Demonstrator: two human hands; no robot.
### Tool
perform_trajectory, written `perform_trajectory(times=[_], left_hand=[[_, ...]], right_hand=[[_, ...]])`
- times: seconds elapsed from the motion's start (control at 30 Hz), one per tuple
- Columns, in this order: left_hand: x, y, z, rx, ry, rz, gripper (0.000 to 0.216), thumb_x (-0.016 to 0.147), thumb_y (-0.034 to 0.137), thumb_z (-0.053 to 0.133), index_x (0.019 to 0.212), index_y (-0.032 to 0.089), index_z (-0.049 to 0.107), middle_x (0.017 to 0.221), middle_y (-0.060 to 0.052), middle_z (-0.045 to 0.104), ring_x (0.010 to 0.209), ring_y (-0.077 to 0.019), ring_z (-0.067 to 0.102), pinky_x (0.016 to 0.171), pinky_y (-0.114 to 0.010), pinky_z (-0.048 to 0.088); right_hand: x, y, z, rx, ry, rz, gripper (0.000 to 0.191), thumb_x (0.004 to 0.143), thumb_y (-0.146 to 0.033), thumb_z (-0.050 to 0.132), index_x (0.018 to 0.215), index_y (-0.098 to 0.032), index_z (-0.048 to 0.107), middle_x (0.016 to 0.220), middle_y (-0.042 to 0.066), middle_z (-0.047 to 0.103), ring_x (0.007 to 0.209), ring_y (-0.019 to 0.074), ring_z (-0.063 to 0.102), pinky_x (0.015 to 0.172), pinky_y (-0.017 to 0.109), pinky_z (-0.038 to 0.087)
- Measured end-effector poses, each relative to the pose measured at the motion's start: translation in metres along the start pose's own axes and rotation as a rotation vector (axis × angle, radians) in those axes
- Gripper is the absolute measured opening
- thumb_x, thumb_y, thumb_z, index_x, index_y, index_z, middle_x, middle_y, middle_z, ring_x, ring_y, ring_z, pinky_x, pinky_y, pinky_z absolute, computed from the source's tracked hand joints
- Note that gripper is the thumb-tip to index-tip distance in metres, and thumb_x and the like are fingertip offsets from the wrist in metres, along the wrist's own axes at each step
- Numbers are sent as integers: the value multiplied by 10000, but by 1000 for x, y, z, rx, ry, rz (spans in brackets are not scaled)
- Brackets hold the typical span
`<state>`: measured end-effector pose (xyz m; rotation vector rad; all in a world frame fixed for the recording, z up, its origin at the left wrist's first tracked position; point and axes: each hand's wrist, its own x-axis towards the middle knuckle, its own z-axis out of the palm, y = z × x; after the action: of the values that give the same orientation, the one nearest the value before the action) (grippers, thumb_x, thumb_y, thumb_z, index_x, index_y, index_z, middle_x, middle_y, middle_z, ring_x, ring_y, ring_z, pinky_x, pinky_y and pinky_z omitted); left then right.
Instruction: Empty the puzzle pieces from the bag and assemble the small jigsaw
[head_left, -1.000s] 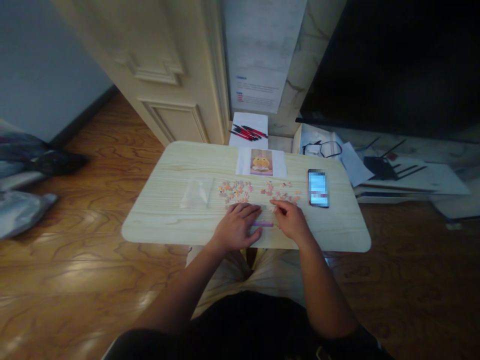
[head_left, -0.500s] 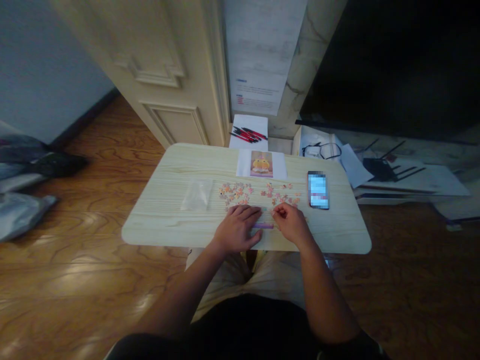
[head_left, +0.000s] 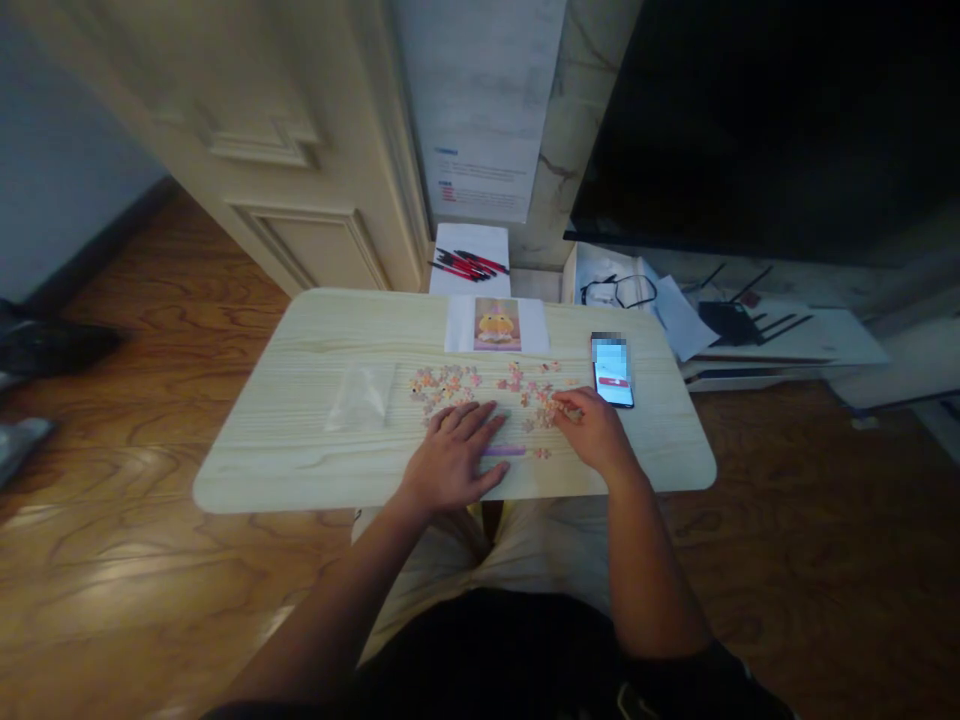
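Note:
My left hand (head_left: 454, 455) lies flat on the pale wooden table (head_left: 277, 440), fingers spread. Just right of it is a purple strip (head_left: 504, 451), partly under its fingers; it looks like joined jigsaw pieces. My right hand (head_left: 598, 432) is at the right-hand pile of jigsaw pieces (head_left: 529, 392), thumb and fingertips pressed together; whatever is between them is too small to make out. Another pile of jigsaw pieces (head_left: 442, 382) sits beyond my left hand. One or two loose pieces (head_left: 541, 454) lie between the strip and my right hand. A printed picture of a yellow figure (head_left: 496, 325) rests at the back.
A clear plastic bag (head_left: 361, 398) lies left of the pieces, and a phone (head_left: 613, 375) is at the right. Past the back edge are red and black pens (head_left: 469, 265), a black cable (head_left: 630, 290) and a router (head_left: 727, 322).
My right hand has moved from beside the purple strip out to the right-hand pieces. Loose pieces now show where it was. My left hand stays flat; the whole view has shifted.

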<state>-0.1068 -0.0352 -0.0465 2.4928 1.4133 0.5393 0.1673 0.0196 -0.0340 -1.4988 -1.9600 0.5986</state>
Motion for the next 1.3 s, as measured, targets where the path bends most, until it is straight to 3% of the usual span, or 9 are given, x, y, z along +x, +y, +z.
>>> perform_trajectory(times=[0.13, 0.3, 0.4, 0.67, 0.93, 1.3], left_hand=[[-1, -2, -3, -48, 1, -4, 644, 939, 587, 566, 1510, 295, 505, 1580, -68, 490, 1434, -348, 427, 1174, -562, 327], [-2, -3, -4, -86, -5, 28, 574, 958, 516, 541, 1482, 282, 541, 1539, -53, 541, 1410, -328, 446, 1182, -550, 317], [-1, -2, -4, -82, -19, 43, 591, 943, 517, 558, 1479, 270, 549, 1536, -56, 547, 1398, -330, 458, 1188, -550, 308], [2, 0, -3, -65, -27, 27, 634, 928, 522, 565, 1512, 280, 518, 1533, -60, 550, 1390, -354, 462, 1173, -577, 313], [1, 1, -4, -50, -7, 15, 621, 917, 531, 579, 1471, 251, 558, 1525, -80, 548, 1381, -348, 465, 1172, -566, 326], [0, 2, -6, -109, 38, 11, 585, 916, 544, 606, 1423, 253, 591, 1458, -80, 599, 1347, -330, 497, 1152, -534, 360]], right_hand=[[1, 10, -9, -56, 35, 8, 241, 918, -195, 608, 1095, -230, 768, 1095, 89, 722, 1068, 243, 656, 1008, 416, 512], [0, 21, -17, -114, 78, 78, 264, 943, -195, 559, 1094, -215, 775, 1089, 100, 725, 1015, 250, 662, 965, 418, 528], [-3, 23, -18, -100, 26, 83, 242, 923, -177, 597, 1067, -224, 786, 1045, 84, 726, 964, 233, 669, 929, 397, 539], [-11, -2, 3, -8, -121, -29, 243, 930, -148, 627, 1082, -250, 786, 1050, 65, 696, 1026, 216, 658, 967, 373, 531], [-3, -10, 7, -80, -79, -26, 238, 955, -147, 580, 1073, -213, 775, 1044, 88, 684, 1012, 232, 647, 971, 387, 521], [-8, -18, 16, -98, -181, -82, 230, 921, -206, 694, 1137, -240, 766, 1078, 70, 663, 1056, 230, 632, 1004, 376, 510]])
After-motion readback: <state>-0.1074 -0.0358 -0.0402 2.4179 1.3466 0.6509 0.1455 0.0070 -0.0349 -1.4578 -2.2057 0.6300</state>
